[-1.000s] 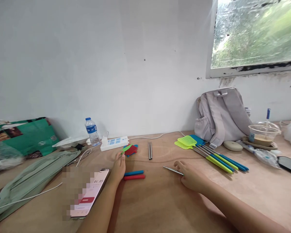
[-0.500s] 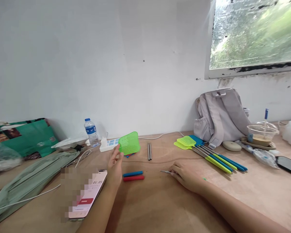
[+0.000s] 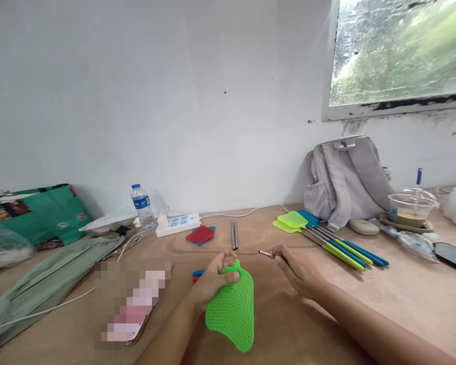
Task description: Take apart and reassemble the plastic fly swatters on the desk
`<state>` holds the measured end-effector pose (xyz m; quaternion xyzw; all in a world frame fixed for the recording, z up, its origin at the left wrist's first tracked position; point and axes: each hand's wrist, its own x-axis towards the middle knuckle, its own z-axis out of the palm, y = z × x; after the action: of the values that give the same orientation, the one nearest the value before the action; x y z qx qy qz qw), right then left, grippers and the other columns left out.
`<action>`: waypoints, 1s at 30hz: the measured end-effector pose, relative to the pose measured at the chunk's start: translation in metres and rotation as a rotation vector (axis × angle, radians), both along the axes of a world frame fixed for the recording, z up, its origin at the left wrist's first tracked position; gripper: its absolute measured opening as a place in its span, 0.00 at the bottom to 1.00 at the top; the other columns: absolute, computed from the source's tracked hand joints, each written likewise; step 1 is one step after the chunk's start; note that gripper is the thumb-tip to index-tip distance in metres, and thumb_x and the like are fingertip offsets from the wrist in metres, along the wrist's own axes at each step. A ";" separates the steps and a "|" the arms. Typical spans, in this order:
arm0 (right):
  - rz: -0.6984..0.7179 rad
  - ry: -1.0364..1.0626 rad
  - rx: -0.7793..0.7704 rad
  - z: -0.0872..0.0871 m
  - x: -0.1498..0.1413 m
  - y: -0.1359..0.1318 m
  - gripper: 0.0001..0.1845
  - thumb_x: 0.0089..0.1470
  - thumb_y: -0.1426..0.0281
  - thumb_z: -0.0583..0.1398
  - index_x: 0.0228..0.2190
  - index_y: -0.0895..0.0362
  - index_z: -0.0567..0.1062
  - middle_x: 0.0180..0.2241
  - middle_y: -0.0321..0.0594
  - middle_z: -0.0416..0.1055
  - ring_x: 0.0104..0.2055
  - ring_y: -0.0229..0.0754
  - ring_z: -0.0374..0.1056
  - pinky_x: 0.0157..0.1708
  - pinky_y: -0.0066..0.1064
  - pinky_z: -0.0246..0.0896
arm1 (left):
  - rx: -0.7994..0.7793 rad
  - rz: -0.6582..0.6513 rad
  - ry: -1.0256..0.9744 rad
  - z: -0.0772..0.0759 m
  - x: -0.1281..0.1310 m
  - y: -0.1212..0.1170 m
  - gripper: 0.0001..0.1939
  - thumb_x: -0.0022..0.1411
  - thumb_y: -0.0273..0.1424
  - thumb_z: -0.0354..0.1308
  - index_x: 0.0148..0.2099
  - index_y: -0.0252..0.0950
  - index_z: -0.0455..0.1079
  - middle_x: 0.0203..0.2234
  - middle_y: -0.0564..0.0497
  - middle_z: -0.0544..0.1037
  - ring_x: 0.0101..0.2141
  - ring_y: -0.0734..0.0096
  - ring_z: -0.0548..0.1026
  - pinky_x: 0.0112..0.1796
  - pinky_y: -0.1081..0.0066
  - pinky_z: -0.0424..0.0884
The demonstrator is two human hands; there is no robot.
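Observation:
Pinched near its narrow neck, a green mesh fly swatter head (image 3: 233, 309) is in my left hand (image 3: 217, 276), its broad end hanging toward me. My right hand (image 3: 294, 271) is closed on a thin metal tube (image 3: 266, 253), whose open end points left toward the swatter head; the two are apart. Behind my left hand, a blue handle (image 3: 198, 272) and a red handle (image 3: 195, 279) are mostly hidden. Two more metal tubes (image 3: 234, 235) lie side by side beyond my hands. A red swatter head (image 3: 200, 234) rests over blue ones to their left.
Several fly swatters with yellow-green and blue handles (image 3: 344, 255) lie at the right, before a grey backpack (image 3: 349, 177). A power strip (image 3: 178, 224) and water bottle (image 3: 142, 205) stand along the wall. A phone (image 3: 137, 309) lies left of my left arm; a drink cup (image 3: 410, 208) stands far right.
My left hand has lifted the green swatter head off the pile and brought it nearer, uncovering the red one. My right hand has raised the metal tube slightly.

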<state>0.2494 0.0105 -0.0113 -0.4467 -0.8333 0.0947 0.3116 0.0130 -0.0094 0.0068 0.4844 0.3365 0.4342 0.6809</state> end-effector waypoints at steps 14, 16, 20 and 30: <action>0.135 -0.258 0.140 0.014 -0.008 -0.010 0.16 0.56 0.62 0.47 0.25 0.56 0.68 0.24 0.38 0.67 0.28 0.39 0.60 0.27 0.29 0.46 | -0.068 -0.194 0.329 -0.012 0.008 0.000 0.16 0.44 0.39 0.63 0.32 0.31 0.69 0.24 0.54 0.72 0.25 0.76 0.68 0.30 0.74 0.61; 0.135 -0.238 0.125 0.014 -0.008 -0.010 0.15 0.56 0.62 0.48 0.26 0.56 0.68 0.24 0.38 0.68 0.28 0.39 0.61 0.27 0.29 0.46 | -0.095 -0.179 0.345 -0.013 0.007 0.000 0.17 0.41 0.39 0.64 0.32 0.31 0.70 0.23 0.54 0.72 0.25 0.77 0.68 0.29 0.74 0.61; 0.118 -0.186 0.095 0.013 -0.009 -0.010 0.15 0.56 0.62 0.47 0.28 0.56 0.69 0.25 0.38 0.68 0.29 0.39 0.62 0.28 0.29 0.48 | -0.128 -0.101 0.394 -0.012 0.004 -0.001 0.20 0.35 0.38 0.67 0.32 0.33 0.70 0.24 0.55 0.73 0.26 0.76 0.69 0.30 0.74 0.61; 0.270 -0.232 0.186 0.015 -0.010 -0.017 0.14 0.54 0.63 0.49 0.27 0.55 0.70 0.23 0.39 0.68 0.27 0.39 0.60 0.28 0.30 0.48 | -0.056 -0.282 0.488 -0.007 -0.003 -0.002 0.17 0.36 0.39 0.66 0.29 0.34 0.72 0.22 0.56 0.72 0.24 0.79 0.66 0.26 0.78 0.58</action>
<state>0.2389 -0.0067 0.0041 -0.3084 -0.9210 0.0062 0.2379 0.0095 -0.0115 0.0002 0.5976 0.4317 0.1960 0.6466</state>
